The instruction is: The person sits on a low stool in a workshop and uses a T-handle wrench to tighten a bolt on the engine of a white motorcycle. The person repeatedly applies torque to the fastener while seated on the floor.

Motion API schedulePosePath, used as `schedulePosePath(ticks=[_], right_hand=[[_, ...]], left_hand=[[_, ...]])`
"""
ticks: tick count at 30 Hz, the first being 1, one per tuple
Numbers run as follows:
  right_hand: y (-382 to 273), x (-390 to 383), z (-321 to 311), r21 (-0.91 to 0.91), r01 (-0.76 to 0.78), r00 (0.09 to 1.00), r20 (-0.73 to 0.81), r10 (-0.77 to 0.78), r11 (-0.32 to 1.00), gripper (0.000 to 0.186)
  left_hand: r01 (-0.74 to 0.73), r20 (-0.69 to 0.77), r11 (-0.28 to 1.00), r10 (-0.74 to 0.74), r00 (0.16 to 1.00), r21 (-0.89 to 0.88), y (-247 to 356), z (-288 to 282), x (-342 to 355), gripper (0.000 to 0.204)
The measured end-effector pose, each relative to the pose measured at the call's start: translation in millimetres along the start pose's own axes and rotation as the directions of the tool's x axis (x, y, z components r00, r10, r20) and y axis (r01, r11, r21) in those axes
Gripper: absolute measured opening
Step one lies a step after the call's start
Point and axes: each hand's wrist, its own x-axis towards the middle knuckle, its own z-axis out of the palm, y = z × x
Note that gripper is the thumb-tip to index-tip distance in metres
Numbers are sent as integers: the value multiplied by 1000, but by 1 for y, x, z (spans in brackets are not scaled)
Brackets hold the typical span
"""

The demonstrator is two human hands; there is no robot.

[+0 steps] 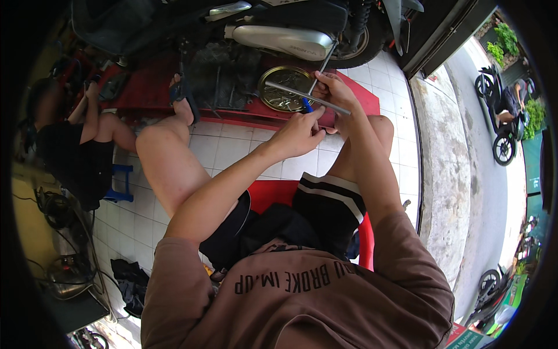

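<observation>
My right hand (336, 93) is closed around a metal T-handle wrench (293, 92). Its crossbar slants over the round tray, and its thin shaft points up toward the motorcycle (282, 42). Just below, my left hand (299, 135) is closed, with a short blue piece (307, 105) sticking out past its fingers; what that piece belongs to is hidden. Behind the wrench, a round gold-rimmed tray (263, 96) holds small metal parts too fine to tell apart. The tray rests on a red lift platform (363, 100) beneath the motorcycle.
Several hand tools (218, 84) lie on a dark mat on the platform. At left, another person (75, 139) sits by a blue stool (120, 183). White floor tiles (232, 145) lie below. On the right, a doorway opens to a street with a motorbike and rider (504, 110).
</observation>
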Motion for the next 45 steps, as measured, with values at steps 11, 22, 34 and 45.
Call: schedulePosePath(ticks=[11,22,34,45], right_hand=[[4,7,-13,93,23,1000,9,-24,995,24],[-1,3,-6,17,49,994,-101,-47,999,20],[-4,3,-10,1,26,998,-57,-26,1000,36],[-1,5,-14,-14,20,995,-96,-21,1000,29]], left_hand=[[241,-103,970,-244,964,-40,-10,18,2,68],[368,-269,925,-380,885,-96,-6,1,6,70],[280,-380,960,-269,885,-26,9,-18,10,67],[-114,-297,973,171,939,202,10,-10,11,23]])
